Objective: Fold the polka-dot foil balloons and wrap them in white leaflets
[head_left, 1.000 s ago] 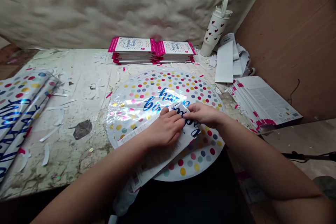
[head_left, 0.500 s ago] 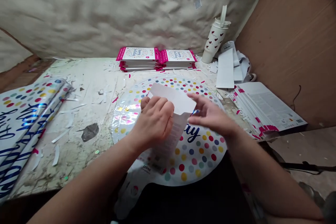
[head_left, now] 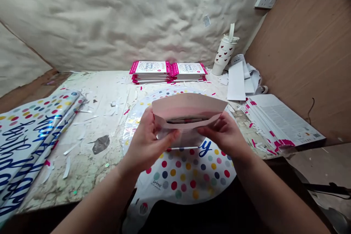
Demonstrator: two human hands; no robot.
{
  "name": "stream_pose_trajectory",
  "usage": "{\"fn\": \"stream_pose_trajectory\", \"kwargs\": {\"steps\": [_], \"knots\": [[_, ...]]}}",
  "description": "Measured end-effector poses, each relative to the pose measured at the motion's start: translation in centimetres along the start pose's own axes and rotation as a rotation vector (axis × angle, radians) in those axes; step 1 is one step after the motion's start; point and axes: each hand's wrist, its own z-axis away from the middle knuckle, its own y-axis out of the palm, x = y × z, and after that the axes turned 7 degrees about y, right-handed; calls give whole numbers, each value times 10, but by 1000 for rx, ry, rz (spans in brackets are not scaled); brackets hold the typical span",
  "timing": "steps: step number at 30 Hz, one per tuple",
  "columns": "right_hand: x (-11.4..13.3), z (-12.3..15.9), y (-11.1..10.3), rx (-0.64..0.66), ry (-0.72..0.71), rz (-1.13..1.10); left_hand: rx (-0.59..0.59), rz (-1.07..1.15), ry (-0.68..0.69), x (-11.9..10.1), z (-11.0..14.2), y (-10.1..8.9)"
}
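Observation:
A paper envelope (head_left: 189, 103) is held with its mouth gaping toward me, and the edge of something flat shows inside. My left hand (head_left: 150, 140) grips its left side, thumb on the near panel. On the right side my right hand (head_left: 223, 133) grips it the same way. Beneath lies a round, polka-dotted foil balloon (head_left: 189, 175) with blue lettering, its tail pointing toward me at the lower left. The envelope and both hands hide much of the balloon's upper half.
Two stacks of pink-edged printed packets (head_left: 152, 67) stand at the back. A white tumbler with hearts (head_left: 223, 55) stands beside white paper strips (head_left: 237, 80). Flat printed card sleeves (head_left: 290, 120) lie at right, folded dotted balloons (head_left: 33, 135) at left. Paper scraps litter the table (head_left: 109, 91).
The envelope has turned from slanted to level, and its mouth now gapes toward me. My right hand, apart from it or just at its edge before, now grips its right side. The view has shifted slightly.

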Motion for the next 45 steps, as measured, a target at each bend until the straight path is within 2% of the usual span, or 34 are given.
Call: {"fn": "stream_pose_trajectory", "kwargs": {"steps": [3, 6, 7, 9, 10, 12, 14, 18, 22, 28, 34, 37, 38, 40, 43, 44, 45], "knots": [[8, -15, -13, -40, 65, 112, 24, 105, -227, -5, -1, -5], [4, -33, -26, -62, 173, 400, 64, 124, -445, 7, 5, -9], [-1, -36, -28, -118, 151, 540, 58, 131, -522, 14, 9, -8], [-14, -34, -23, -190, 0, 813, 31, 155, -675, 27, 19, -5], [-20, -29, -18, -153, -91, 911, 14, 174, -732, 32, 24, -2], [-31, -13, -4, 28, -223, 1003, -8, 213, -803, 38, 32, 3], [-38, 1, 10, 152, -265, 1022, -23, 227, -826, 38, 38, 8], [-41, 11, 23, 121, -290, 1047, -21, 175, -790, 33, 42, 12], [-37, 6, 23, 107, -334, 1112, 9, 123, -737, 29, 45, 12], [-32, 8, 16, 163, -232, 991, 19, 149, -760, 29, 47, 10], [-30, 14, 31, 223, -392, 1379, 52, 54, -706, 27, 46, 14], [-20, 14, 27, 200, -415, 1389, 41, 36, -709, 28, 46, 13], [-14, 17, 18, 184, -381, 1352, 26, 33, -706, 28, 45, 10], [-3, 33, -13, 204, -216, 1287, -21, 19, -700, 30, 43, -1], [6, 72, -71, 473, 211, 1327, -135, 17, -690, 31, 40, -21], [6, 85, -86, 512, 363, 1394, -173, 20, -689, 31, 39, -24], [4, 96, -94, 494, 449, 1461, -208, 29, -687, 31, 39, -25]]}}
